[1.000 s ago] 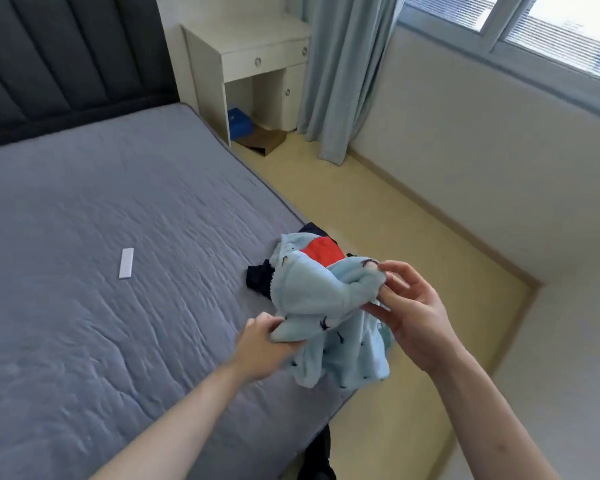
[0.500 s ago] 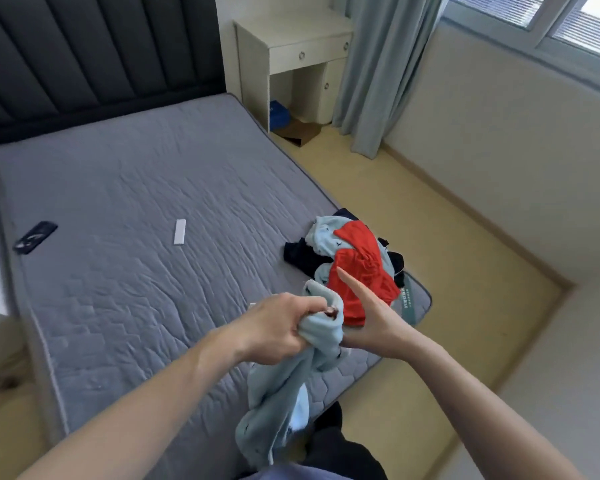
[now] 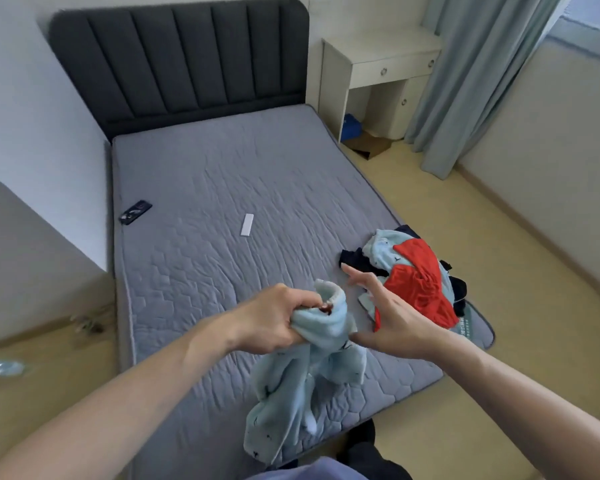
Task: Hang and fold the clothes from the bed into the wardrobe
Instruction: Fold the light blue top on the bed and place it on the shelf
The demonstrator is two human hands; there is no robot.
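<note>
Grey quilted mattress, left hand gripping light-blue garment, right hand spread

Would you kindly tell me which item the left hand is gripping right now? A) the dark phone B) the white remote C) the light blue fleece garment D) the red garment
C: the left hand curls its fingers round the bunched light blue fleece garment, which hangs below it.

One head-worn view looks forward and down from the bed's foot, hands close below
</note>
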